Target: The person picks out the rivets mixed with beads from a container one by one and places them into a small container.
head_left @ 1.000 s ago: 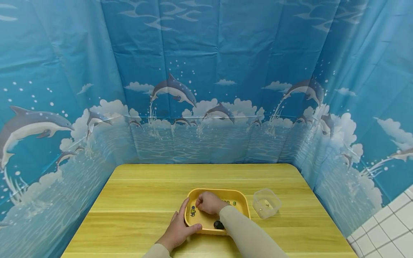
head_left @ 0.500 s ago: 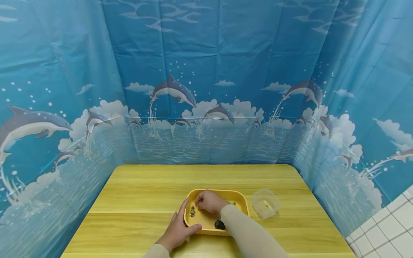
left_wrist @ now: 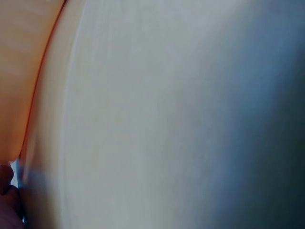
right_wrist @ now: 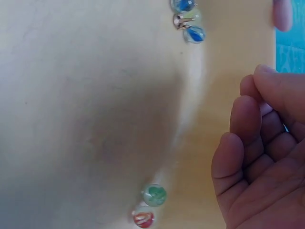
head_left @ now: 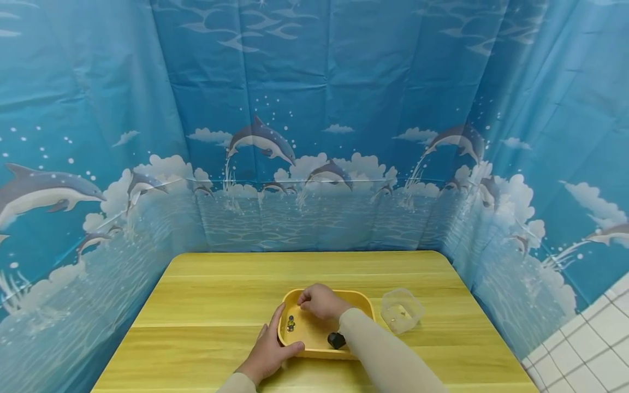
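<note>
A yellow rectangular tray [head_left: 314,354] sits on the table with its left end held by my left hand [head_left: 267,349]. The thumb lies over the near rim and the fingers run along the left side. Inside the tray's far-left part is my right hand [head_left: 321,302], thumb and fingertips drawn together; the fingers hide whatever is between them. Several small glass marbles [head_left: 291,323] lie at the tray's left end. The right wrist view shows blue-swirled marbles [right_wrist: 194,34] near the wall, and a green marble [right_wrist: 155,194] next to a red-and-white marble [right_wrist: 143,218], apart from the fingers.
A clear plastic box [head_left: 402,312] with a few small things inside stands right of the tray. The wood-patterned table [head_left: 221,289] is bordered by a blue dolphin curtain [head_left: 314,218]. A black device [head_left: 336,340] sits at the right wrist.
My right hand has shifted slightly away from me and to the right, its fingers still drawn together. The left hand keeps its hold on the tray. The head view has turned slightly.
</note>
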{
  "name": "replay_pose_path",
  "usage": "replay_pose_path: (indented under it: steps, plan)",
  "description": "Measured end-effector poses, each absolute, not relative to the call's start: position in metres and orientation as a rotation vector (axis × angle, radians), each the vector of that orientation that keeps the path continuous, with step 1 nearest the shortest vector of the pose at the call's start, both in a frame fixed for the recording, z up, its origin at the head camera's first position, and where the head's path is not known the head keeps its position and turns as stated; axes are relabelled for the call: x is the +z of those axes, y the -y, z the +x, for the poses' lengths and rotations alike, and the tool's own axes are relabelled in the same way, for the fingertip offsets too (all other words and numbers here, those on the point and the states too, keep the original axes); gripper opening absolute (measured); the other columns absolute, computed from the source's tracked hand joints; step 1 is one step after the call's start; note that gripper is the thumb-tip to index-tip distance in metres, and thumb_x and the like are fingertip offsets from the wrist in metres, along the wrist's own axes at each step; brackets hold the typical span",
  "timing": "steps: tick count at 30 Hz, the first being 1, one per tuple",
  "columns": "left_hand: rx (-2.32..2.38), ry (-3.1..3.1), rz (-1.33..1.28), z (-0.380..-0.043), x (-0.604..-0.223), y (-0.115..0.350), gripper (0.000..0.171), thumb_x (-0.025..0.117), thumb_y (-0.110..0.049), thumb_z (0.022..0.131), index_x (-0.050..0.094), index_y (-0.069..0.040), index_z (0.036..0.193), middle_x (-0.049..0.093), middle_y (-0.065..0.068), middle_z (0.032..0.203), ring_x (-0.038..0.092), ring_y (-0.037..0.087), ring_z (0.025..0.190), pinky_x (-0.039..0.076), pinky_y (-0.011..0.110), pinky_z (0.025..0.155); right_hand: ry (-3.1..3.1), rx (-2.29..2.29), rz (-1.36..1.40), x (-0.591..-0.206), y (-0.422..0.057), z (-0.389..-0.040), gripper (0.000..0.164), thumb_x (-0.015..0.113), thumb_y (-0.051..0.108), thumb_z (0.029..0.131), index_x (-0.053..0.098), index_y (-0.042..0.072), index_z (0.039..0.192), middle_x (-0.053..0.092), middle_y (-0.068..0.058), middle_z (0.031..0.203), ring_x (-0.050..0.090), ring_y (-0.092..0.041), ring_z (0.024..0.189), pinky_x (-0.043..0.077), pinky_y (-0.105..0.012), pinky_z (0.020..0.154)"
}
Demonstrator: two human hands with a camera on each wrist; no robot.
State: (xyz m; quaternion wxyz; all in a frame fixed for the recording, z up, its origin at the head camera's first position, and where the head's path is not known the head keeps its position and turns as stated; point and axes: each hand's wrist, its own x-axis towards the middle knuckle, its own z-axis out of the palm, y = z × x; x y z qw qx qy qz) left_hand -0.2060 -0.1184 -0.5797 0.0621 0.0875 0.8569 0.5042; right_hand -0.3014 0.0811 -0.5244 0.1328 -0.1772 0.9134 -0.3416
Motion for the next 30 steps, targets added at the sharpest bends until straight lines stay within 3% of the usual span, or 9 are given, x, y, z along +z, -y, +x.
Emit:
replay_pose_path:
  steps: [6,16,24,30]
  plan:
    - [1.523,-2.578,0.242,-0.206,-0.58,0.117,0.109,0.083,-0.052,0.088,0.016,-0.029,0.17,0.048,0.025,0.16,0.012,0.068,0.152,0.012,0.085,0.118,-2.651,-0.986,-0.533,-0.513,-0.086,-0.298,0.012,0.07,0.013,0.102,0.078,0.009,0.108,0.075,0.002,0.101,0.062,-0.011,0.084,0.06,-0.033,0.08]
    - [1.507,-2.594,0.238,-0.205,-0.583,0.117,0.109,0.083,-0.053,0.087,0.016,-0.028,0.17,0.05,0.024,0.159,0.014,0.068,0.152,0.009,0.084,0.119,-2.657,-1.009,-0.586,-0.496,-0.097,-0.296,0.015,0.069,0.016,0.103,0.078,0.007,0.111,0.074,0.004,0.099,0.061,-0.01,0.079,0.057,-0.028,0.072]
    - [1.517,-2.583,0.229,-0.203,-0.583,0.117,0.11,0.084,-0.053,0.087,0.016,-0.03,0.17,0.051,0.024,0.158,0.011,0.068,0.152,0.01,0.086,0.117,-2.607,-1.082,-0.549,-0.482,-0.109,-0.29,0.015,0.066,0.016,0.105,0.076,0.008,0.113,0.074,-0.009,0.099,0.046,-0.015,0.05,0.048,-0.03,0.048]
    - [1.506,-2.602,0.224,-0.203,-0.584,0.117,0.11,0.084,-0.054,0.086,0.017,-0.03,0.17,0.052,0.024,0.157,0.013,0.068,0.152,0.012,0.085,0.117,-2.636,-1.072,-0.568,-0.475,-0.118,-0.289,0.015,0.067,0.016,0.104,0.076,0.008,0.113,0.074,-0.003,0.099,0.057,-0.017,0.063,0.054,-0.032,0.064]
